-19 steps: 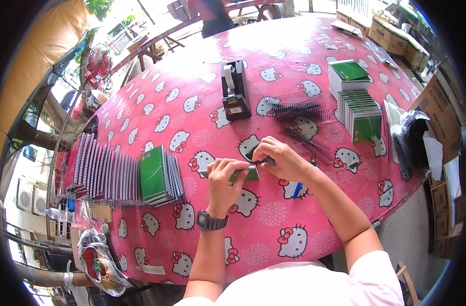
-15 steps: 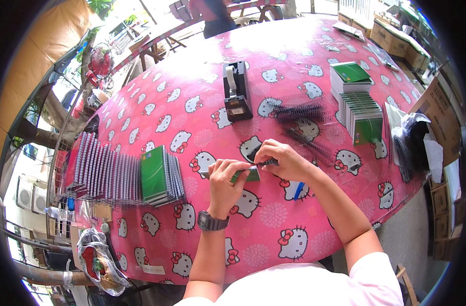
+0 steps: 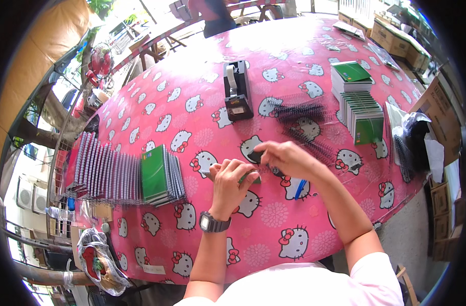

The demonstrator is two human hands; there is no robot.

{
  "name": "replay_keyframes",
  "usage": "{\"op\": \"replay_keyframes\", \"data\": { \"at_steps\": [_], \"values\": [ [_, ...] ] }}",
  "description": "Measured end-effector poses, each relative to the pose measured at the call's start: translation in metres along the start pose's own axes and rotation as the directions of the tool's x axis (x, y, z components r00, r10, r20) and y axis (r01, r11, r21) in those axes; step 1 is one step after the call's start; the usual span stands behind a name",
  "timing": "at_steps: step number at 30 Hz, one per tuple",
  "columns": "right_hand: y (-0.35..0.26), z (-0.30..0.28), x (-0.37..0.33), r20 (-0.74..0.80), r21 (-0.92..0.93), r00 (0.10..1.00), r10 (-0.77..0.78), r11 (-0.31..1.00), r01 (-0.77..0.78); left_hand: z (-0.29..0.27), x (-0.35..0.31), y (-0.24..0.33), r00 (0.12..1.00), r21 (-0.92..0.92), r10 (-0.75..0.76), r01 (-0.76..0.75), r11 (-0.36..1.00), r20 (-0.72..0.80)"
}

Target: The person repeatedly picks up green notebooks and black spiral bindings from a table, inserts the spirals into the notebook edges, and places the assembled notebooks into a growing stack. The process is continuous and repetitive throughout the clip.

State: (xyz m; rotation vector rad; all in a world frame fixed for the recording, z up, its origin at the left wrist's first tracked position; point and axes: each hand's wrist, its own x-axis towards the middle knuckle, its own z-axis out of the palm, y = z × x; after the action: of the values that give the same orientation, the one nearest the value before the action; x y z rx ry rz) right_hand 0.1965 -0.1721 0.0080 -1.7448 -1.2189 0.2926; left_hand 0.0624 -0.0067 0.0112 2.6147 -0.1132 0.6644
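Observation:
My left hand [image 3: 232, 181], with a watch on the wrist, presses closed on a small green notebook [image 3: 250, 178] lying on the table. Its palm and fingers cover most of the notebook. Just right of the notebook's edge shows a dark spiral binding coil [image 3: 266, 169]. Over the coil, my right hand [image 3: 290, 160] has its fingers curled round a small black-handled tool [image 3: 254, 156]; its working end is hidden, so its exact kind does not show. A blue pen [image 3: 299, 189] lies on the tablecloth below the right hand.
Spiral notebooks [image 3: 161, 176] stand in a long row at left. A black tape dispenser [image 3: 236, 92] is at centre back. Loose black coils [image 3: 301, 111] lie right of it, near stacked green notebooks [image 3: 368, 130]. A plastic bag [image 3: 414, 132] sits at the right edge.
My right hand has shifted slightly right, its fingers less tightly bunched. More of the coil shows between the hands. The left hand stays on the notebook, its wrist turned slightly.

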Motion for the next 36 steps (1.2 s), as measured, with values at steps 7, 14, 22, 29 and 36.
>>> {"op": "replay_keyframes", "data": {
  "at_steps": [7,14,22,29,36],
  "values": [
    [0.027,-0.029,-0.004,0.28,-0.267,0.954,0.108,0.963,-0.031,-0.005,0.01,-0.002,0.999,-0.089,0.048,-0.049,0.995,-0.009],
    [-0.003,-0.026,-0.001,0.361,-0.458,0.879,0.313,0.88,-0.125,-0.013,0.011,0.004,0.996,-0.156,0.071,-0.077,0.985,-0.045],
    [0.014,-0.008,-0.002,0.318,-0.41,0.943,0.096,0.911,0.045,-0.016,0.007,-0.003,0.998,-0.233,0.063,-0.054,0.971,0.031],
    [0.015,-0.031,-0.002,0.185,-0.496,0.964,0.189,0.865,-0.075,-0.029,0.004,-0.004,0.999,0.001,0.022,-0.022,1.0,0.036],
    [0.035,-0.02,-0.003,-0.005,-0.311,0.997,0.071,0.948,-0.069,-0.013,0.001,-0.016,0.998,-0.004,0.017,-0.017,1.0,0.062]
  ]
}}
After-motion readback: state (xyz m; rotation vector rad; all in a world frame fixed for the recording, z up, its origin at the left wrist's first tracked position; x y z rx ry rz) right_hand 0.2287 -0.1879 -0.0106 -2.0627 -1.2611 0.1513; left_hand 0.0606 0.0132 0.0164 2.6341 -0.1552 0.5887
